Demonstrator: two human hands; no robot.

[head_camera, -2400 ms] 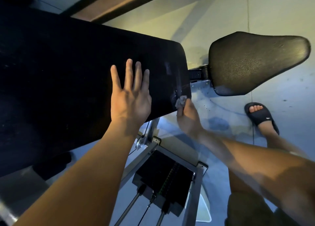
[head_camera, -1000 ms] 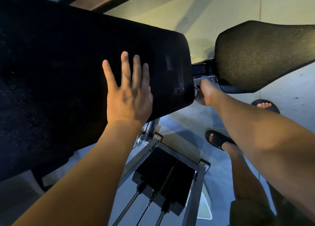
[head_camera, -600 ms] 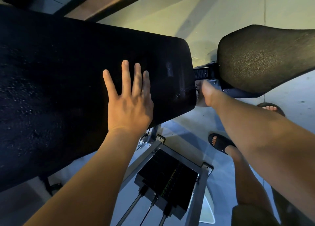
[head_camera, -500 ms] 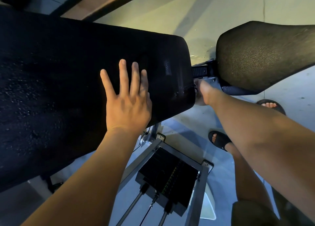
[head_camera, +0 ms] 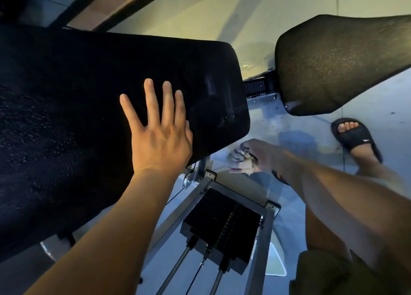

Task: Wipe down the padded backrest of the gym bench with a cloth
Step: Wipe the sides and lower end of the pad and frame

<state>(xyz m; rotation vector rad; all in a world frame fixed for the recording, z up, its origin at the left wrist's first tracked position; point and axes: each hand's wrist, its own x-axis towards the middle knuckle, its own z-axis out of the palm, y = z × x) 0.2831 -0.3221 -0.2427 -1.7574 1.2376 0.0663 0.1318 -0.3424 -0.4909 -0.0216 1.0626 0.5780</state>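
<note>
The black padded backrest [head_camera: 73, 107] fills the left half of the head view, tilted, its rounded end at centre. My left hand [head_camera: 159, 132] lies flat on it with fingers spread, near the lower edge. My right hand [head_camera: 261, 154] is off the pad, below and to the right of its end, blurred, closed around a small crumpled grey cloth [head_camera: 239, 155]. The cloth is not touching the backrest.
The black seat pad [head_camera: 333, 61] sits at the upper right, joined to the backrest by a metal bracket [head_camera: 255, 87]. Below are the grey steel frame [head_camera: 260, 239] and a black weight stack [head_camera: 222, 225]. My foot in a black slide sandal [head_camera: 353, 136] stands on the pale floor.
My right hand has pulled down and left out of the gap between backrest and seat, bringing the cloth into sight. My left hand stays flat on the pad.
</note>
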